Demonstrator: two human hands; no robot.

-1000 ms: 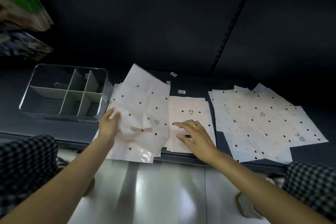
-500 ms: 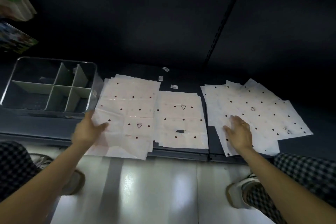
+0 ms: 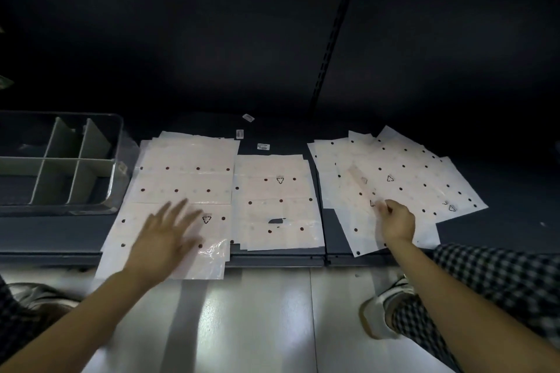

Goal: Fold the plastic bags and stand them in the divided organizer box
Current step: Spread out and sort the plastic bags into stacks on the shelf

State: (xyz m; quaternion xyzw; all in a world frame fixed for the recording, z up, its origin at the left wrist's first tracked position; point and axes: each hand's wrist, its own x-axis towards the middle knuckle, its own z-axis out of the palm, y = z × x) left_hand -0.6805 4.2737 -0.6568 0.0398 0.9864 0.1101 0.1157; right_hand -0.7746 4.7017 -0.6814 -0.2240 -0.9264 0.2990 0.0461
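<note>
Head view. Dark shelf (image 3: pixel 60 236) low against a black back panel, slotted upright strip (image 3: pixel 330 39) running up the panel, pale glossy floor (image 3: pixel 257 312) in front. Divided organizer box (image 3: pixel 60 166) at the left end of the shelf, clear-walled, grey dividers inside, cut off by the left frame edge; nothing seen in the visible compartments. Three groups of white dotted plastic bags flat on the shelf: left stack (image 3: pixel 181 179) just beside the box, its near edge hanging over the shelf lip; middle stack (image 3: pixel 277 203) squared up, a small dark hole or tear near its front; right pile (image 3: pixel 394 179) fanned loosely, sheets overlapping at angles. Triangle marks printed on some bags, too small to read. Three small labels (image 3: pixel 263 146) lying behind the stacks, print illegible.

Left hand (image 3: pixel 165 239) spread, fingers straight, over the front of the left stack, motion-blurred; contact with the plastic not clear. Right hand (image 3: pixel 395 222) on the near part of the right pile, fingers curled, pinching a bag edge at the fingertips. Checked trouser legs at both lower corners, a light shoe (image 3: pixel 378 312) beside the right forearm. Far right of the shelf lost in shadow.
</note>
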